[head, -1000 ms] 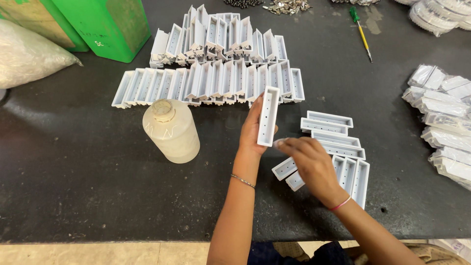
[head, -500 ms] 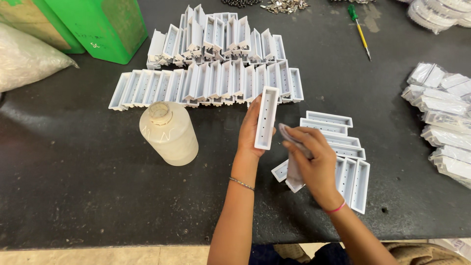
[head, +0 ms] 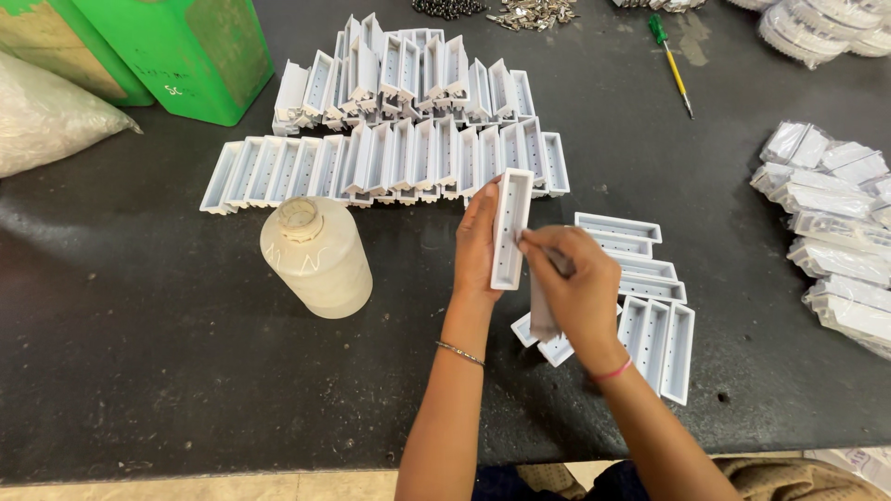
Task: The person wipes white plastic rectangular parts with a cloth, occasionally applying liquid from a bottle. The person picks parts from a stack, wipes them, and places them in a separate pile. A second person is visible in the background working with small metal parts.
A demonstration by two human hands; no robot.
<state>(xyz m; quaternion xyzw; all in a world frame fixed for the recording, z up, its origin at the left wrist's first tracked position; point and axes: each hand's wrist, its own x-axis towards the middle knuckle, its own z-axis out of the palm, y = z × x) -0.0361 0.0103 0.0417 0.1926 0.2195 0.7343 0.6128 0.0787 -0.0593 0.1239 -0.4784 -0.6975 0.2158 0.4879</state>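
1. Black and scuffed, the worktable point(head: 139, 371) fills the view, with its pale front edge along the bottom.
2. The left hand point(head: 478, 243) is closed around a white plastic tray point(head: 510, 229), a long narrow piece with small holes in its floor, held upright above the table.
3. The right hand point(head: 575, 288) is clamped on a flat grey strip point(head: 541, 311), its fingertips pressed against the tray's right edge near the middle.
4. Under and right of the right hand lies a small heap of loose trays point(head: 650, 297), some flat, some side by side.
5. Behind the hands, two long rows of stacked trays point(head: 399, 139) lean against each other on edge.
6. A cloudy plastic bottle point(head: 316, 258) without a cap stands just left of the left hand, well clear of it.
7. Green containers point(head: 176, 51) and a filled clear bag point(head: 46, 116) occupy the far left corner.
8. Wrapped white parts point(head: 835, 232) lie in a pile at the right edge; a green-handled screwdriver point(head: 673, 60) lies near the far edge.
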